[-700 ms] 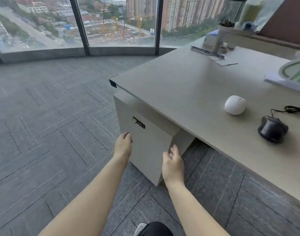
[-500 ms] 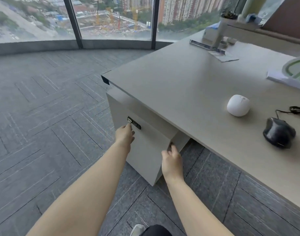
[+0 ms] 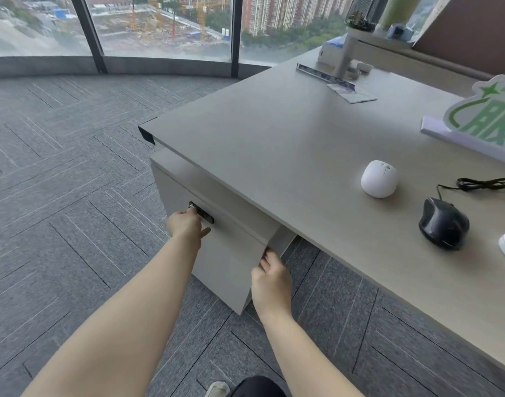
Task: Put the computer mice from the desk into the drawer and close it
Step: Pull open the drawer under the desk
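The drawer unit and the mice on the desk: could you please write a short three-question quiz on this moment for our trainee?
1. True or false: the white mouse and the black mouse lie on the desk.
2. The left hand is at: A) the black mouse's cable, B) the black handle on the drawer front, C) the ruler.
3. Fill in: the right hand grips the drawer front's ____ edge.

Key: 1 true; 2 B; 3 right.

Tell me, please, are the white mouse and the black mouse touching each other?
Apart. The head view shows bare desk between the white mouse and the black mouse.
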Demonstrator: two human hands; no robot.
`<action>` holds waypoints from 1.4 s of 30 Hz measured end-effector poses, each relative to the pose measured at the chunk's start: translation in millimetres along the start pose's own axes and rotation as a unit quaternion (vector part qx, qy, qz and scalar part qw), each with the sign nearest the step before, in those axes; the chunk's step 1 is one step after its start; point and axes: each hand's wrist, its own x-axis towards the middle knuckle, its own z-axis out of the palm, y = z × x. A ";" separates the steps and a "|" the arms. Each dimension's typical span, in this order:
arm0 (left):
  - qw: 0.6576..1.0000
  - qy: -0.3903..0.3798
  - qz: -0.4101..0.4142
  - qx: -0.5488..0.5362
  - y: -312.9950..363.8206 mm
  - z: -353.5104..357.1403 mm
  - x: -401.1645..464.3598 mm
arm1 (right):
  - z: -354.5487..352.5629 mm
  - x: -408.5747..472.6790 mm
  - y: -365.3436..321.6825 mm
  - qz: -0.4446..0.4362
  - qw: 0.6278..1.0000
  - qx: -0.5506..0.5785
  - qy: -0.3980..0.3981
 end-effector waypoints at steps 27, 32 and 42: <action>0.996 0.067 0.034 -0.046 -30.3 -305.5 -96.0 | 61.8 -198.0 61.2 -0.080 0.947 -0.130 -0.284; 0.986 0.135 0.049 0.079 -27.5 -313.3 -114.0 | 51.3 -202.3 53.0 -0.093 0.944 -0.134 -0.288; 0.849 -0.054 0.460 0.254 39.9 -110.8 -231.2 | -143.6 -118.9 -67.2 -0.288 0.945 -0.036 0.152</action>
